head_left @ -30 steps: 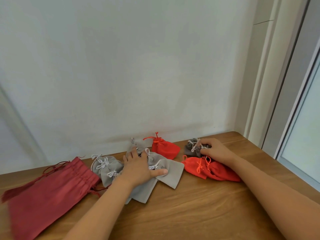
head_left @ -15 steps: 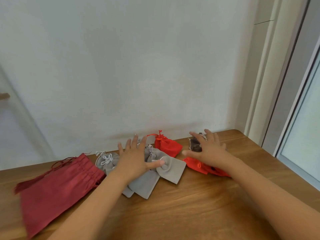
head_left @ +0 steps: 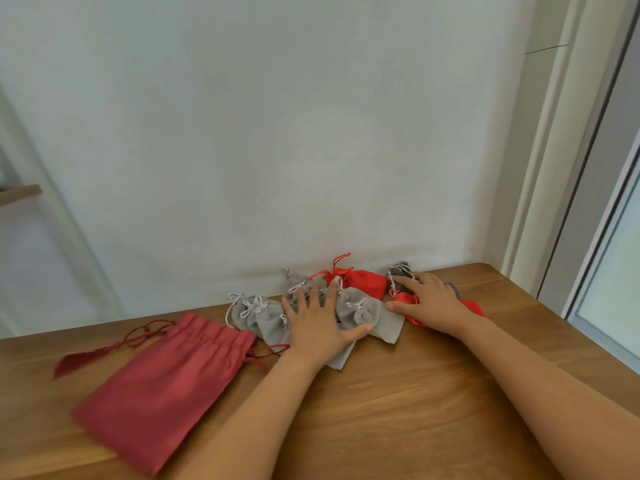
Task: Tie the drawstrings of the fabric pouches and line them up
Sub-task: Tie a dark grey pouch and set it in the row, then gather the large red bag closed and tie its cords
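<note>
while the left hand (head_left: 318, 325) lies flat with fingers spread wide on the light grey pouches (head_left: 369, 311), the right hand (head_left: 431, 303) presses with straight fingers, holding nothing, on a bright red pouch (head_left: 403, 298). a dark grey pouch (head_left: 398, 271) sits at its fingertips. a second red pouch (head_left: 365, 282) sits behind the grey ones, near the wall (head_left: 311, 133). a big crimson pouch (head_left: 162, 382) with a tasselled cord (head_left: 104, 351) lies at the left of the wooden bench (head_left: 415, 393). the small pouches' cords look tied in bows.
</note>
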Available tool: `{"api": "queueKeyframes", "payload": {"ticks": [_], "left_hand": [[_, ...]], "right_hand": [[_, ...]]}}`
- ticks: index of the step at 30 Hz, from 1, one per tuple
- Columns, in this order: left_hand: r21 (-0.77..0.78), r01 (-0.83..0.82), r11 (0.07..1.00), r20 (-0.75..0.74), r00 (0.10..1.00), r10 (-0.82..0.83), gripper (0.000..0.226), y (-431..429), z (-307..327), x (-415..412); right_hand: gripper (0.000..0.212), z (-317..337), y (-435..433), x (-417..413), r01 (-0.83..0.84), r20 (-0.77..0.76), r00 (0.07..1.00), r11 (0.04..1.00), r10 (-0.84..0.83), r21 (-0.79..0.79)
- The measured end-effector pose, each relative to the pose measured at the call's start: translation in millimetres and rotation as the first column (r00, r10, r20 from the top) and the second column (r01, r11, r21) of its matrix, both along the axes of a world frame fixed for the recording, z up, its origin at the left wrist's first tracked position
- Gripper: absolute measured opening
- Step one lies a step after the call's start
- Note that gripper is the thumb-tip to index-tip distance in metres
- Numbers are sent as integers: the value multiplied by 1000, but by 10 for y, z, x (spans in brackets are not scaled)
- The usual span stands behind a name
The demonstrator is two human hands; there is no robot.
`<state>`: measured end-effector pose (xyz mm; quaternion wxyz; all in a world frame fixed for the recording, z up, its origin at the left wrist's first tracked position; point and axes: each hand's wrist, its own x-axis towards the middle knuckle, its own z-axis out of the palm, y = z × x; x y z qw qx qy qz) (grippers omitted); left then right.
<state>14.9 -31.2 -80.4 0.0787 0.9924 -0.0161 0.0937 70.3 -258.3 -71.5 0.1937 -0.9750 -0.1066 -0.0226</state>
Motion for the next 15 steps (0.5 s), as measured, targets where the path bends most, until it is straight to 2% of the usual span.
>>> {"api": "queueKeyframes", "payload": {"ticks": [4,8,10,13,15], "left_hand": [[-103,9,995,78,997,-1,126,-118,33,69],[-239,69,969,116,992,-42,115,-46,98,33],[-310,103,945,145,988,-59,97,40,188,-42],[-364,116,924,282,959,-9,58,258,408,-219],[-363,51,930,337,938,80,48,462,557,-367]], "right_hand": [[69,-25,-66,-10,2,122,992,997,-10,73],[74,55,-87,-78,-5,137,991,989,-15,150],[65,148,-90,-111,-4,163,986,984,-26,181],[51,320,-21,-196,-10,238,970,972,-48,236],[45,395,90,-256,-25,272,961,963,-51,268]]}}
